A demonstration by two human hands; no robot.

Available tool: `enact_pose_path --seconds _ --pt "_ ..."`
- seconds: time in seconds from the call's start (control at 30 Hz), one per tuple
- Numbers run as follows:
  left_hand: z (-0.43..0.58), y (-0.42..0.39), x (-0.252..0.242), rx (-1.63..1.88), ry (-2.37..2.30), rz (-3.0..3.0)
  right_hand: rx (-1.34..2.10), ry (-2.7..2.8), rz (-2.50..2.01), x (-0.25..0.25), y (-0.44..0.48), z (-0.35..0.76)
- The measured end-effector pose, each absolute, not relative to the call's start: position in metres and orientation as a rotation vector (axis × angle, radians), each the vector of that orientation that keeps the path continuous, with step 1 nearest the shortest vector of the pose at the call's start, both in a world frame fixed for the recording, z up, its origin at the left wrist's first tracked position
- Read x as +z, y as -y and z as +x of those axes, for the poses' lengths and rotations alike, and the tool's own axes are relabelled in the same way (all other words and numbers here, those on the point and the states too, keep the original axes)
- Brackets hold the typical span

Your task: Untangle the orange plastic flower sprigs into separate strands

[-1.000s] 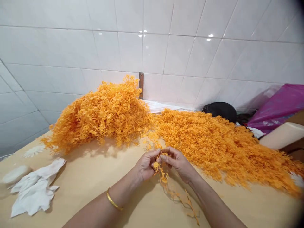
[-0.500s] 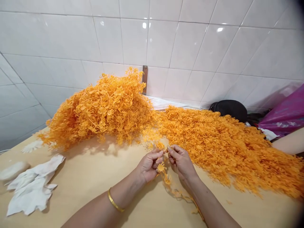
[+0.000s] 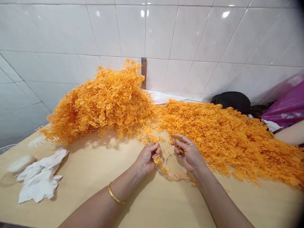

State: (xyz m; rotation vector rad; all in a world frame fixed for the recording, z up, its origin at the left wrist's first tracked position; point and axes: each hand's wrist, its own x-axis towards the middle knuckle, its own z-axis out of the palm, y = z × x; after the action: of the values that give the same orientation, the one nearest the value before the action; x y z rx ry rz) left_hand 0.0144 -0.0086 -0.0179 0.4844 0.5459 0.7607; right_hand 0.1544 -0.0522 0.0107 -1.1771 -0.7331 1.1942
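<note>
My left hand [image 3: 147,157] is closed in a pinch on a thin orange plastic sprig [image 3: 166,171] that trails down onto the tan table [image 3: 90,180]. A gold bangle sits on that wrist. My right hand [image 3: 188,152] is a short gap to the right, fingers curled around a small orange plastic piece [image 3: 180,148] at the near edge of the flat orange heap [image 3: 225,136]. A taller tangled mound of orange plastic sprigs [image 3: 104,101] stands behind my left hand.
White crumpled cloths [image 3: 39,177] lie at the left of the table. A black pouch [image 3: 231,100] and a magenta bag [image 3: 285,109] sit at the back right by the white tiled wall. Another person's arm [image 3: 289,134] reaches in at the right edge.
My hands have separated: the right hand drew away to the right with a small piece, while the left kept the sprig. The view tilted down a little.
</note>
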Motion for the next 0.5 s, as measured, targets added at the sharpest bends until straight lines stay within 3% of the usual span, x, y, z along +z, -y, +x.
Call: enact_pose_path --seconds 0.17,0.33,0.5 --pt "0.016 0.010 -0.018 0.809 -0.620 0.483 1.251 1.058 -1.183 0.015 0.062 0.140" --pt "0.018 0.014 -0.016 0.893 -0.704 0.481 0.927 1.582 -1.314 0.022 0.073 0.122" --pt "0.013 0.015 -0.012 0.792 -0.611 0.584 0.949 1.385 -1.246 0.014 0.067 0.124"
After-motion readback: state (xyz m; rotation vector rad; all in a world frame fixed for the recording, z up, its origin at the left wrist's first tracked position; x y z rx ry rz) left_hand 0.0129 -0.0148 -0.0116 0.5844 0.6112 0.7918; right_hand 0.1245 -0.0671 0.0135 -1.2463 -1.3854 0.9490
